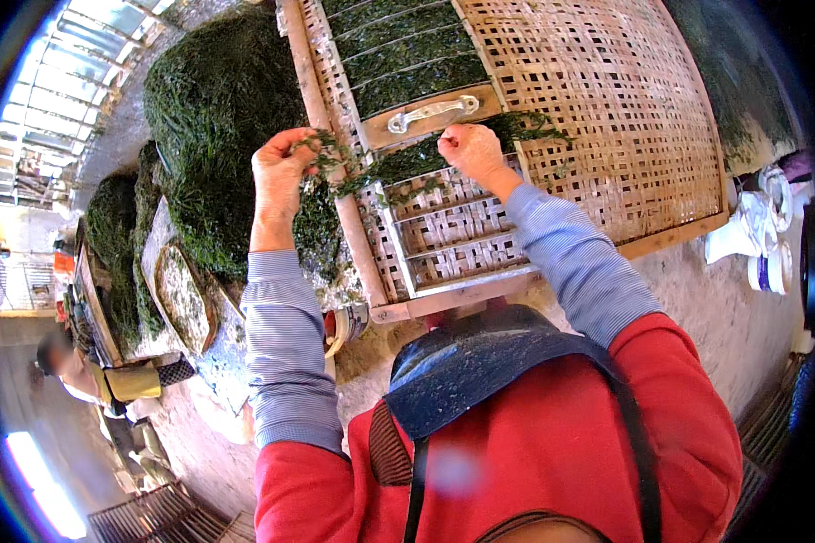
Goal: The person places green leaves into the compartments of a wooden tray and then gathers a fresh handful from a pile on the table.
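Note:
My left hand, raised at the left edge of the woven bamboo mat, pinches some dark green seaweed strands that trail down and to the right. My right hand is over the mat with fingers closed; what they hold, if anything, is hidden. Behind it a band of seaweed runs across a pale slatted frame lying on the mat. A wooden bar with a clear handle lies across the frame. Beyond the bar, seaweed fills the slots; the nearest slots show bare weave.
A tall heap of seaweed stands beside the mat's wooden edge at left. White tubs stand at far right, more seaweed at the upper right. Another person is at lower left. Slatted racks lie at the bottom left.

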Demonstrator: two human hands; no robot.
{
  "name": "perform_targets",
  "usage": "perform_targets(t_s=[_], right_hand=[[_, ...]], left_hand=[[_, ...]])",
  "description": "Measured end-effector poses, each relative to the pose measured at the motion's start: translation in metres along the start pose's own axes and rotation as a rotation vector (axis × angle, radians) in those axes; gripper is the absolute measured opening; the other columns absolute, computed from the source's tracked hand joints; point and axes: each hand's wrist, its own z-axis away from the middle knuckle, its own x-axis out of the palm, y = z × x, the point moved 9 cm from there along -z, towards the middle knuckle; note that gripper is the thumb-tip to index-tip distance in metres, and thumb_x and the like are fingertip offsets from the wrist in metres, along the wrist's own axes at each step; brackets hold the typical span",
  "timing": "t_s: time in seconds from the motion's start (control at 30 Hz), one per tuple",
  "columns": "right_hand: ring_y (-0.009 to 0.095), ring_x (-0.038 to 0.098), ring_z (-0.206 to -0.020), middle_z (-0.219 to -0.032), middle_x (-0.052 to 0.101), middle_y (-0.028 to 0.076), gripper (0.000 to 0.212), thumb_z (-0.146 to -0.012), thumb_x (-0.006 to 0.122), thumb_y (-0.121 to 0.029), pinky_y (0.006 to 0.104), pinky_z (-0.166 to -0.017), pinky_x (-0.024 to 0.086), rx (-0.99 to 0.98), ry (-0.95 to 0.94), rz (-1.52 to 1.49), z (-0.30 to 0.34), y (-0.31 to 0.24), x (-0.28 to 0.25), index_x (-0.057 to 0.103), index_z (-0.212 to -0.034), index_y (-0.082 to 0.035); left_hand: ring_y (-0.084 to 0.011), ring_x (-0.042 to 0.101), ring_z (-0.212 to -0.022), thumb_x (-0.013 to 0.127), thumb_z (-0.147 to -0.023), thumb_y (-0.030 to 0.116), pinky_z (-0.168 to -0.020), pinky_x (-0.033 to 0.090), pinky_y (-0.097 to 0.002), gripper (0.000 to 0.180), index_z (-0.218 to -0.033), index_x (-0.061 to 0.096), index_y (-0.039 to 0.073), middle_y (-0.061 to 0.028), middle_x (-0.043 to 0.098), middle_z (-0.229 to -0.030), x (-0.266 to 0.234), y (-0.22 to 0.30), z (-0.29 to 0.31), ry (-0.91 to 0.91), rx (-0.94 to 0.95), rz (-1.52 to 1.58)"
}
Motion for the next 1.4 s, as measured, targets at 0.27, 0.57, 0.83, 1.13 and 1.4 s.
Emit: perform_targets(t_s=[0.27, 0.57, 0.83, 1.13, 1.4], right_hand=[[0.029, 0.063, -0.066, -0.069, 0.064, 0.011, 0.016, -0.071, 0.063, -0.026, 0.0378, -0.060, 0.051, -0.032, -0.064, -0.080, -0.007, -0.007, 0.014, 0.067, -0.073, -0.011], [0.026, 0.064, -0.064, -0.069, 0.065, 0.010, 0.018, -0.073, 0.064, -0.029, 0.0355, -0.060, 0.050, 0.053, -0.104, -0.061, -0.004, 0.001, 0.006, 0.069, -0.076, -0.011], [0.026, 0.064, -0.065, -0.069, 0.065, 0.011, 0.021, -0.071, 0.065, -0.030, 0.0345, -0.061, 0.051, 0.092, -0.105, -0.093, -0.007, 0.005, 0.014, 0.069, -0.077, -0.010], [0.029, 0.064, -0.065, -0.070, 0.065, 0.011, 0.022, -0.071, 0.063, -0.032, 0.0363, -0.061, 0.051, 0.058, -0.079, -0.068, -0.006, 0.005, 0.010, 0.069, -0.077, -0.011], [0.028, 0.063, -0.065, -0.068, 0.065, 0.010, 0.019, -0.070, 0.063, -0.031, 0.0384, -0.062, 0.051, 0.032, -0.036, -0.039, -0.006, 0.002, 0.011, 0.069, -0.072, -0.013]], left_hand=[[-0.0167, 0.062, -0.069, 0.064, -0.070, 0.001, -0.065, 0.051, -0.0301, 0.016, -0.085, 0.067, 0.004, -0.0049, 0.066, -0.081, -0.118, -0.199, 0.021, 0.003, -0.199, -0.401], [-0.0281, 0.058, -0.099, 0.076, -0.063, 0.012, -0.087, 0.046, -0.0336, 0.047, -0.108, 0.062, 0.007, -0.0131, 0.059, -0.108, -0.119, -0.209, 0.074, 0.331, -0.012, -0.902], [-0.0168, 0.057, -0.055, 0.069, -0.068, 0.001, -0.050, 0.046, -0.0281, 0.015, -0.083, 0.067, 0.005, -0.0061, 0.063, -0.069, -0.121, -0.221, 0.047, 0.179, -0.010, -0.607], [-0.0257, 0.052, -0.109, 0.074, -0.066, 0.022, -0.092, 0.040, -0.0377, 0.049, -0.112, 0.061, 0.011, -0.0126, 0.058, -0.115, -0.132, -0.224, 0.042, 0.157, -0.043, -1.070], [-0.0130, 0.061, -0.063, 0.067, -0.068, -0.002, -0.055, 0.049, -0.0256, 0.025, -0.092, 0.067, 0.001, -0.0058, 0.067, -0.079, -0.138, -0.199, 0.039, 0.342, -0.117, -0.439]])
